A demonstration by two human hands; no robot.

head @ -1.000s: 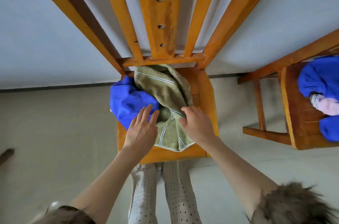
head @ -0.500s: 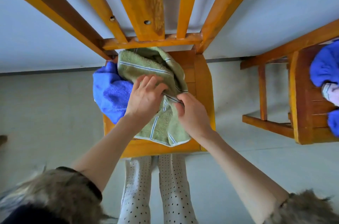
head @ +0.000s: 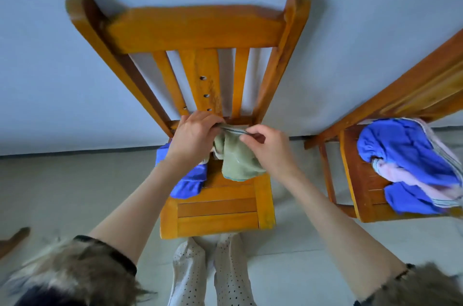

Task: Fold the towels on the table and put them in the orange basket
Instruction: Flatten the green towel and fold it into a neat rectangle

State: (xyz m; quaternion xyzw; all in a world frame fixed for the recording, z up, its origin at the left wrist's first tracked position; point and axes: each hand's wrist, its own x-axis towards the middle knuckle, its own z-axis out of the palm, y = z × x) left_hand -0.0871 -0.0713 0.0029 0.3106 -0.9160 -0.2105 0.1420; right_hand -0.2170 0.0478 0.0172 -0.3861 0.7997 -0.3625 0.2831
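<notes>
A wooden chair [head: 218, 208] stands straight ahead, its back to the far wall [head: 50, 55] and its seat toward the person's feet [head: 210, 273], which are on the floor [head: 50, 193] just at the seat's near edge. Both hands are raised over the far part of the seat, side by side, the left hand [head: 193, 135] and right hand [head: 269, 149] each pinching the top edge of a towel [head: 238, 158] that hangs down between them, its lower end on the seat. To the left of it, a second towel [head: 188, 180] lies on the seat's left side, drooping over the edge. Well to the right stands another chair [head: 355, 180], with a heap of towels [head: 411, 163] on its seat.
</notes>
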